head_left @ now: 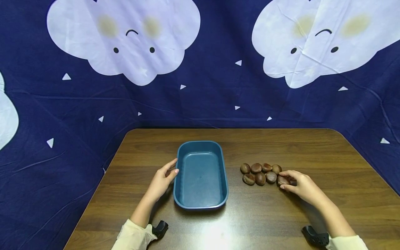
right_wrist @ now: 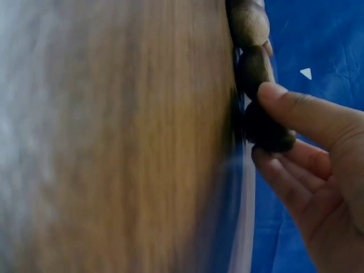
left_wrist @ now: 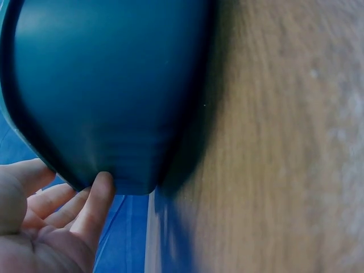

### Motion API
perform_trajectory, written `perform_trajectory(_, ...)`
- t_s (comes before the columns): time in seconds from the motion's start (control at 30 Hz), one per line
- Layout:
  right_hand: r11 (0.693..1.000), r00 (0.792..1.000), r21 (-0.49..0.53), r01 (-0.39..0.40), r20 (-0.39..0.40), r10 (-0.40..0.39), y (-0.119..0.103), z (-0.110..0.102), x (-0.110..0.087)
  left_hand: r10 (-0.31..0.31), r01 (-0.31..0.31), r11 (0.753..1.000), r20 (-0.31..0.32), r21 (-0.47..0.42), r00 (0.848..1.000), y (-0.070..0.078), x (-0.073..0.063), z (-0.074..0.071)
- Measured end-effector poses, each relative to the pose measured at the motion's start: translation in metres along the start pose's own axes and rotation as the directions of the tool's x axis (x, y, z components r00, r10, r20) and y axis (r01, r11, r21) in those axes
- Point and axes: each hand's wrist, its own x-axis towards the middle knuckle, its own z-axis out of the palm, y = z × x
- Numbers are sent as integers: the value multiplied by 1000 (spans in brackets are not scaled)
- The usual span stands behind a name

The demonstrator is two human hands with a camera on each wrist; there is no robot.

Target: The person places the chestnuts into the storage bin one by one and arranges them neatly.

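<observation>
A blue rectangular plastic bin (head_left: 201, 180) stands on the table, with nothing inside it. At its left side, my left hand (head_left: 160, 181) touches the rim with thumb and fingertips. The left wrist view shows these fingers (left_wrist: 101, 187) against the bin's outer wall (left_wrist: 108, 102). To the right of the bin lie several brown chestnuts (head_left: 260, 178) in two short rows. My right hand (head_left: 302, 185) pinches the chestnut (head_left: 282, 180) at the right end of the nearer row. In the right wrist view this chestnut (right_wrist: 267, 128) is dark between thumb and fingers, beside its neighbours.
The brown wooden table (head_left: 256, 222) has rounded far corners. Behind it hangs a dark blue cloth (head_left: 218, 104) with white clouds and small triangles. Black wrist devices (head_left: 160, 229) sit by both pale sleeves.
</observation>
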Motion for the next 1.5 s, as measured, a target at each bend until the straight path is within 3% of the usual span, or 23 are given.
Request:
perform_trajectory(0.2,1000,1000,1,14,-26,-14,-5,-6,1,-6,6,1000,9,-29,1000,0,0,0)
perform_trajectory(0.4,994,992,23,107,-65,-105,-18,-14,10,-13,13,1000,9,-25,1000,-1,-1,-1)
perform_trajectory(0.7,965,960,28,262,-105,-258,-55,-15,40,-10,10,999,3,-37,1000,0,-2,-2)
perform_trajectory(0.83,937,934,46,346,-113,-339,-73,-9,55,-10,10,999,4,-33,1000,1,-2,-2)
perform_trajectory(0.93,920,922,82,383,-101,-374,-87,-4,65,-8,8,999,6,-33,1000,1,-1,-2)
perform_trajectory(1.17,901,915,163,403,-59,-399,-116,6,84,16,-16,1000,0,-9,1000,-1,0,-1)
perform_trajectory(1.5,863,883,220,455,15,-470,-151,31,102,17,-17,1000,12,-11,1000,-2,1,-1)
